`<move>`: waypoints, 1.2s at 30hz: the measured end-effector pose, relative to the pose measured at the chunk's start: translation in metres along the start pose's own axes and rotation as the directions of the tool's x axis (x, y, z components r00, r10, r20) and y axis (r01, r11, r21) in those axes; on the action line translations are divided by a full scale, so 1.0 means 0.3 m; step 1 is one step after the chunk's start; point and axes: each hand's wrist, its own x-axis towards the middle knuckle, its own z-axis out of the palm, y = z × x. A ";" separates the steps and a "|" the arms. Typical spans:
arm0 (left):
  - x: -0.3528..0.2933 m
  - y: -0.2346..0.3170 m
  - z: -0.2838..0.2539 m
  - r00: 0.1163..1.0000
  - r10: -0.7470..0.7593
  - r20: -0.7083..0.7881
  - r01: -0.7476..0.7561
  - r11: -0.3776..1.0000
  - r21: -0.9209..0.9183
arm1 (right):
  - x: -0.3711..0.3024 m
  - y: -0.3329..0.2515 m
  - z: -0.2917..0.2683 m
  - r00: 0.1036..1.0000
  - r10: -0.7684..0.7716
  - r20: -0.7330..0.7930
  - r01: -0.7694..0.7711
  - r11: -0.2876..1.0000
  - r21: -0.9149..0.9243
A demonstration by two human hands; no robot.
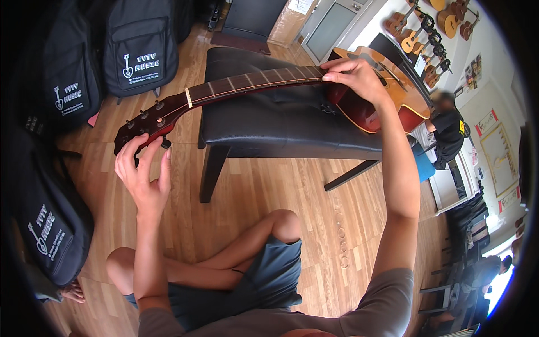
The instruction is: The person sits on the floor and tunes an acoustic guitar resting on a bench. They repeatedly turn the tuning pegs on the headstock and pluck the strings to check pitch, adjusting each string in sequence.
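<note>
White printed labels on black gig bags (pixel 140 48) at left, red-framed wall posters (pixel 499 154) at right

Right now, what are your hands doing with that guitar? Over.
Left hand on a tuning peg at the headstock. Right hand on the strings where the neck meets the body. Guitar lies across black stool. Nothing blocking.

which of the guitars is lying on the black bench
The red-brown guitar the person grips with both hands; its body rests on the black bench. The other guitars hang on the white wall.

Glossy red-brown wood guitar (pixel 359 106); smooth black leather-like bench (pixel 281 126); polished wood-plank floor (pixel 269 185); matt cloth bags (pixel 140 45).
</note>
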 end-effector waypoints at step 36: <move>0.000 -0.022 -0.004 1.000 0.013 -0.002 -0.013 1.000 -0.022 | 0.120 0.141 -0.054 0.990 0.106 -0.089 -0.125 0.962 -0.244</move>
